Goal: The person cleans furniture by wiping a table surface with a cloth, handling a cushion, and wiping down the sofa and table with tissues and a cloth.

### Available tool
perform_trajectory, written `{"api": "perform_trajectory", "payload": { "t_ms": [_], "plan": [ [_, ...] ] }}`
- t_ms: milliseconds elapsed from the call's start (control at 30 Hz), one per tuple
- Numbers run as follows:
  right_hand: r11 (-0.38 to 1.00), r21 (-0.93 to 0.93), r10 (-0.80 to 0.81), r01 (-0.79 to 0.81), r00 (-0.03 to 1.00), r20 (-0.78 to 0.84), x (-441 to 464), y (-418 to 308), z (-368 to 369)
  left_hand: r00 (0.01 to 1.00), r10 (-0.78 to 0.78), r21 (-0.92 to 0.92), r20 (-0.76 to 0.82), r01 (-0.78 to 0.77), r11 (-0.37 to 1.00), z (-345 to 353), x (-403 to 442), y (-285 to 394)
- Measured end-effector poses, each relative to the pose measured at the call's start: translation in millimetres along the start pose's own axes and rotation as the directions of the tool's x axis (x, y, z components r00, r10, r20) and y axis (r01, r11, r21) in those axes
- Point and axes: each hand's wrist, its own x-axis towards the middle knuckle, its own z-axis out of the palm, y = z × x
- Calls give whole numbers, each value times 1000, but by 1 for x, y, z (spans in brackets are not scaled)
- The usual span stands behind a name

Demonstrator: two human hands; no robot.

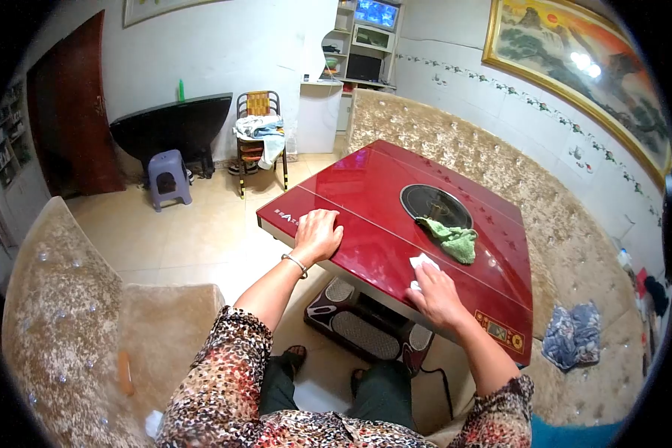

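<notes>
My left hand (pixel 319 234) rests on the near left edge of a glossy red table (pixel 336 187), its fingers laid on the top and holding nothing. A silver bangle circles that wrist. Nearer the table's right side, my right hand (pixel 438 295) presses a white tissue (pixel 424 262) against the surface; part of the tissue is hidden under the fingers. Just beyond it lies a crumpled green cloth (pixel 455 243), which overlaps the rim of a round black hotplate (pixel 434 203) set into the tabletop. A control panel (pixel 499 331) is on the near right corner.
Beneath the table sits a heater-like base (pixel 366 332) with a black cable. A beige sofa (pixel 575 276) curves along the right, with patterned cloth (pixel 571 336) on it. A chair with clothes (pixel 261 134) and a purple stool (pixel 169 179) stand at the back left.
</notes>
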Motion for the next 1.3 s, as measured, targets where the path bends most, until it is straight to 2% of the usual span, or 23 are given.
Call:
{"api": "perform_trajectory", "payload": {
  "t_ms": [133, 167, 233, 267, 333, 367, 400, 467, 500, 567, 600, 633, 667, 733, 800, 867, 933, 967, 1000, 1067, 1100, 1200, 1300],
  "plan": [
    [994, 60, -90, 86, 993, 71, 58, -9, 9, 1000, -1, 3, -13, 1, 1000, -2, 1, 0],
    [994, 69, -93, 88, 993, 69, 68, -10, 12, 999, -35, -7, 41, 35, 999, -4, 2, 2],
    [936, 288, -190, 202, 979, -69, 84, -8, 17, 993, -66, -4, 95, 67, 998, -6, 4, 2],
    [933, 296, -192, 206, 979, -76, 88, -5, 21, 994, -64, -4, 84, 64, 998, -7, 4, 3],
    [853, 459, -123, 248, 950, -286, 93, 4, 30, 995, -59, 4, 79, 58, 998, -7, 4, 3],
    [848, 454, -124, 273, 935, -332, 96, 13, 34, 996, -58, -2, 66, 58, 998, -7, 3, 3],
    [783, 555, -79, 282, 929, -361, 96, 20, 35, 997, -58, -9, 54, 58, 998, -7, 3, 4],
    [767, 564, -121, 305, 933, -340, 97, 38, 33, 996, -52, -18, 76, 53, 998, -8, 3, 5],
    [833, 427, -129, 351, 875, -468, 95, 36, 31, 997, -52, 5, 62, 51, 999, -7, 2, 5],
    [860, 379, -156, 341, 884, -441, 92, 38, 23, 998, -37, 31, 53, 35, 999, -3, 3, 5],
    [887, 319, -192, 335, 894, -404, 89, 37, 19, 999, 50, 82, 3, -50, 995, -5, 4, 9],
    [880, 305, -190, 365, 858, -478, 87, 32, 20, 990, 136, 134, -46, -129, 983, -4, 5, 14],
    [890, 284, -201, 356, 867, -457, 87, 29, 17, 989, 139, 135, -46, -132, 982, -1, 8, 20],
    [886, 244, -254, 395, 853, -457, 86, 23, 12, 966, 256, -88, -23, -257, 962, -4, 15, 51],
    [870, 277, -263, 408, 859, -440, 86, 18, 11, 913, 407, -218, 31, -391, 894, 7, 17, 78],
    [856, 305, -273, 418, 865, -420, 87, 20, 12, 901, 421, -294, 103, -377, 878, 18, 10, 103],
    [921, 215, -224, 325, 893, -390, 88, 23, 12, 916, 349, -388, 198, -254, 886, 23, 6, 115],
    [920, 267, -162, 285, 900, -404, 88, 25, 11, 886, 314, -375, 342, -177, 910, 22, 5, 115],
    [921, 268, -160, 283, 901, -403, 86, 26, 10, 885, 315, -377, 344, -177, 909, 24, 3, 111],
    [918, 286, -107, 275, 865, -490, 84, 30, 9, 819, 425, -183, 386, -383, 905, 29, -4, 103],
    [920, 288, -102, 265, 873, -478, 85, 31, 10, 783, 378, -186, 494, -329, 926, 23, -2, 103],
    [935, 249, -107, 253, 870, -482, 86, 32, 14, 775, 355, -78, 523, -371, 925, 13, -1, 93],
    [936, 247, -104, 251, 867, -488, 86, 32, 17, 806, 194, 41, 560, -260, 965, 7, 10, 58]
  ]
}}
